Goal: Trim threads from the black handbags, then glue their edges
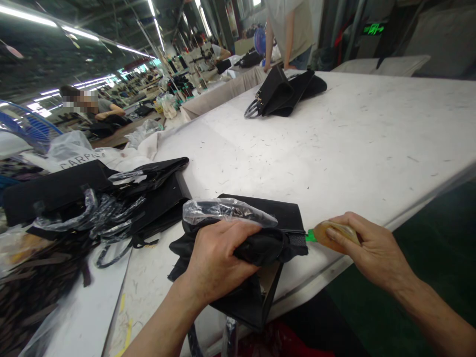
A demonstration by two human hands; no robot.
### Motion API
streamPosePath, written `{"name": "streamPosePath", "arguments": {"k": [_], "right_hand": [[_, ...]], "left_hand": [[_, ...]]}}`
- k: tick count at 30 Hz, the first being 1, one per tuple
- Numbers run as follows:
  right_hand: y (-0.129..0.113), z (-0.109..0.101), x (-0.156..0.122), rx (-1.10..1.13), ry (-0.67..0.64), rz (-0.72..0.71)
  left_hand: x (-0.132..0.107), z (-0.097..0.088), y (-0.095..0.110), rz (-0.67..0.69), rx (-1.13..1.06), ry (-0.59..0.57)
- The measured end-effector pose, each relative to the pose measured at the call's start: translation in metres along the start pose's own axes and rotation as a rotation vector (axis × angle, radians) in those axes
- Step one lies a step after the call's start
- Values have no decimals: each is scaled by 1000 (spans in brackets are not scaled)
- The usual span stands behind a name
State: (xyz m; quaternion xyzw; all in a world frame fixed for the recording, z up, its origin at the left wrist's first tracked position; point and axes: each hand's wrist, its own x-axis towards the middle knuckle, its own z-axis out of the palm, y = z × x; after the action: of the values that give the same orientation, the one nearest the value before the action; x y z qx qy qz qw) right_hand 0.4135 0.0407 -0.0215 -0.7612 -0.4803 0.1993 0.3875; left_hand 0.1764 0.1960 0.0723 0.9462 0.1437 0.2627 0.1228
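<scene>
A black handbag [260, 208] lies at the table's near edge, its soft black material bunched up. One bag handle [223, 210] is wrapped in clear plastic and lies across the top. My left hand [223, 255] is closed around the bunched material, thumb and fingers pressing from both sides. In my right hand [366, 243] is a rounded amber bottle [330, 238] with a green tip [310, 235]. That tip is at the bag's right corner, beside a dark textured strip [297, 243]; whether they touch is hard to tell. Below, wrapped straps [229, 334] hang over the edge.
Several black bags [156, 198] with plastic-wrapped handles are piled on the left. Another black bag [282, 94] lies at the far side of the white table [334, 144], which is strewn with dark scraps. Brown strips [40, 297] fill the lower left. Other people are in the background.
</scene>
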Motion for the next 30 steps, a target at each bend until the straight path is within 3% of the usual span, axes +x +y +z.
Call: {"name": "streamPosePath", "arguments": {"k": [5,30], "right_hand": [[5,0,-1,42,-19,67],[1,-6,-1,7,-36,-4]], "left_hand": [[0,0,0,14,26,6],[0,-1,1,30,43,3]]}}
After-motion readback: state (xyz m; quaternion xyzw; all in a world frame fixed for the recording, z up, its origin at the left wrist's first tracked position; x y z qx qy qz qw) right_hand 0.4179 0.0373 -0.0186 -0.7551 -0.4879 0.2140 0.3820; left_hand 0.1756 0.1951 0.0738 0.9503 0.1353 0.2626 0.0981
